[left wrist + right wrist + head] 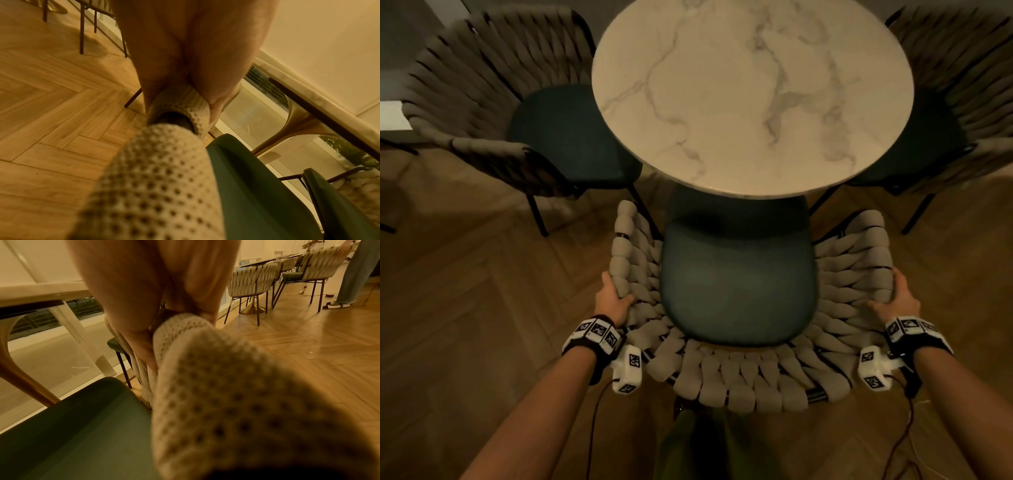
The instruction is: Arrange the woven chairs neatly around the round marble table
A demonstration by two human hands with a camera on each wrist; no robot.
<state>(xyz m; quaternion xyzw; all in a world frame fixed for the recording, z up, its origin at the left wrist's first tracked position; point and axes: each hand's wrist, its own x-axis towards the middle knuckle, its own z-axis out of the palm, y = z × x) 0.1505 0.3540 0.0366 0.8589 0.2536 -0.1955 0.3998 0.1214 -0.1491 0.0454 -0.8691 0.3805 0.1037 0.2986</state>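
The round marble table (750, 96) stands ahead of me. A woven chair (739, 380) with a dark green seat (736, 284) sits right in front of me, its seat front tucked under the table edge. My left hand (614, 301) grips the chair's left woven armrest (176, 104). My right hand (897, 298) grips the right woven armrest (180, 327). Two more woven chairs stand at the table, one on the left (482, 96), the other on the right (969, 89), both with seats partly under the top.
Herringbone wood floor (465, 291) surrounds the table. The table's gold pedestal (296, 123) shows under the top. Another table with similar woven chairs (252, 280) stands farther off, with a person's trouser legs (353, 272) beside it. A glass wall runs behind the table.
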